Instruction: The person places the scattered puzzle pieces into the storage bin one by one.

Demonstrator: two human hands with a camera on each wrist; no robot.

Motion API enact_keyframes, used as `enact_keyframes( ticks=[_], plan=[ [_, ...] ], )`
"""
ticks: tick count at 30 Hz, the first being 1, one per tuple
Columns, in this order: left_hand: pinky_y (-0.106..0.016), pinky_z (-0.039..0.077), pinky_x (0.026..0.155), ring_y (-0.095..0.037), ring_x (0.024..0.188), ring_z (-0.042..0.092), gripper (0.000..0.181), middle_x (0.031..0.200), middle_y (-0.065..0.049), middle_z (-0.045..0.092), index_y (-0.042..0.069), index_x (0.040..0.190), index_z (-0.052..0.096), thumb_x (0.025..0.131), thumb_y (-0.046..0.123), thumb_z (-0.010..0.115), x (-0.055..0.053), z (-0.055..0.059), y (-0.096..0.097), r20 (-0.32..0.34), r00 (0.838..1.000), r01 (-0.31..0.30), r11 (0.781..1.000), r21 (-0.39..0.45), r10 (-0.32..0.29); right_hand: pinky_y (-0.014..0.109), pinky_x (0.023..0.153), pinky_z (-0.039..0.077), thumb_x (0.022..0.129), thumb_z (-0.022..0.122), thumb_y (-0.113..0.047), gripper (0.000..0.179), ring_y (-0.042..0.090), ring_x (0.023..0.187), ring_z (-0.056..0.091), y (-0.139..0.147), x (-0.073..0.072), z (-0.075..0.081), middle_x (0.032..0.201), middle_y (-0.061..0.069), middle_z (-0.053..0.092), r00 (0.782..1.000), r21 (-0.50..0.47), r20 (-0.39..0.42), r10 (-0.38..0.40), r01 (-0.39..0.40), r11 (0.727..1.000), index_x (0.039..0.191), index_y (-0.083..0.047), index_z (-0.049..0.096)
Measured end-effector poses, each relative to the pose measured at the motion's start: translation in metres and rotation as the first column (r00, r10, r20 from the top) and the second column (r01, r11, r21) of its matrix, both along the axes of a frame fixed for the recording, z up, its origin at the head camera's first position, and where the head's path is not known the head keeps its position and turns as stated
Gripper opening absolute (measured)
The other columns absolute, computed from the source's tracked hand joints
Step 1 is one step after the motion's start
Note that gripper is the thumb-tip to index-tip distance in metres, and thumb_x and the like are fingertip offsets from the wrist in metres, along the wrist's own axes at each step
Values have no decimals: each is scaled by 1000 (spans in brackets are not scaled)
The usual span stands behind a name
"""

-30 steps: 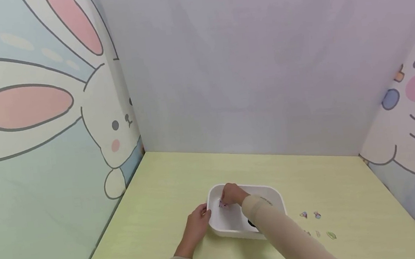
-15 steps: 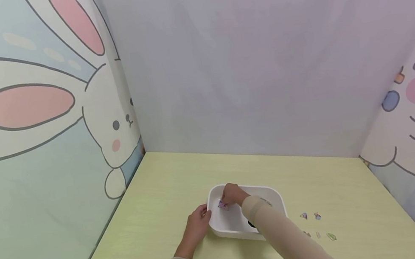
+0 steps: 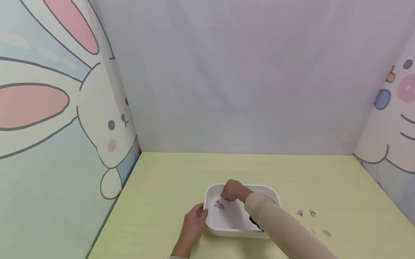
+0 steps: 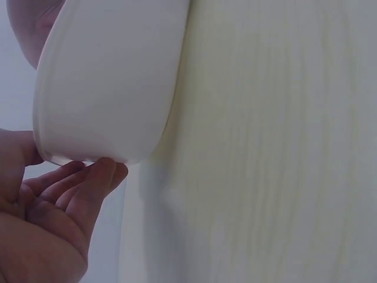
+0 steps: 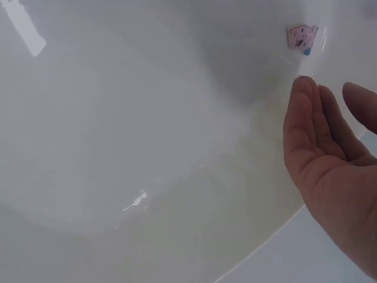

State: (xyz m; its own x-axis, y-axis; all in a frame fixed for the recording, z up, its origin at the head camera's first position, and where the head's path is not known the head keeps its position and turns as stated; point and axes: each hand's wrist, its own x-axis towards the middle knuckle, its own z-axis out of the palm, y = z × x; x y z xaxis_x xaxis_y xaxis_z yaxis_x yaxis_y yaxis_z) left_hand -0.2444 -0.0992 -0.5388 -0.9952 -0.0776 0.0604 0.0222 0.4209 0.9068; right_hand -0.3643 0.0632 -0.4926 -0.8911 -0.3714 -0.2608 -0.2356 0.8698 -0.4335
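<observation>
A white plastic basin [image 3: 226,230] stands on the table. My left hand [image 3: 195,222] holds its left end; in the left wrist view the thumb is at the rim and the fingers lie against the outer wall. Inside the basin, near its left end, lies a small flat pink-and-purple cutout [image 3: 219,205], like a sticker; the right wrist view shows dark spots and a blue bit on it. Just beside this cutout is my right hand [image 5: 330,147], fingers extended together, thumb apart, nothing between them. The right forearm covers part of the basin.
Several small flat cutouts lie right of the basin, among them a purplish one [image 3: 299,213], a bluish one [image 3: 312,213] and a green leaf-like one [image 3: 326,232]. A grey curtain [image 3: 240,78] closes the back; a rabbit-print panel [image 3: 64,184] stands at the left.
My right fingers have drawn slightly right and away from the cutout in the basin, which now shows more fully. The left hand stays at the basin's rim. The head view has shifted a little.
</observation>
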Motion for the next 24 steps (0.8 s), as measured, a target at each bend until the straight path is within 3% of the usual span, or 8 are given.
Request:
enact_keyframes(
  ticks=[5,10,15,24],
  plan=[
    [-49,50,92,-38,111,61,35,121,-24,62,-6,127,57,99,14,55,0,0,-2,11,1000,-1,1000,3,1,20,56,47,89,64,-8,15,9,59,54,4,6,19,66,2,65,994,-131,102,-45,58,990,80,-1,73],
    [-50,51,91,-38,109,61,35,121,-25,62,-7,128,57,99,14,55,0,1,-2,18,1000,2,1000,11,-3,25,64,52,92,62,-10,19,12,69,59,12,9,33,83,11,70,989,-219,149,-26,59,974,99,4,73],
    [-51,50,91,-39,109,61,35,120,-24,63,-6,127,58,99,13,55,0,1,-2,11,1000,-9,1000,-7,9,30,74,55,93,63,-12,23,16,81,64,23,8,44,95,14,70,990,-262,143,-16,54,963,107,3,72],
    [-50,50,92,-39,112,60,34,121,-24,62,-6,127,58,99,14,55,-1,0,-2,19,1000,-20,1000,0,20,39,83,53,97,60,-16,28,27,95,64,49,6,62,100,12,68,992,-286,115,-45,76,955,117,2,68]
  ],
)
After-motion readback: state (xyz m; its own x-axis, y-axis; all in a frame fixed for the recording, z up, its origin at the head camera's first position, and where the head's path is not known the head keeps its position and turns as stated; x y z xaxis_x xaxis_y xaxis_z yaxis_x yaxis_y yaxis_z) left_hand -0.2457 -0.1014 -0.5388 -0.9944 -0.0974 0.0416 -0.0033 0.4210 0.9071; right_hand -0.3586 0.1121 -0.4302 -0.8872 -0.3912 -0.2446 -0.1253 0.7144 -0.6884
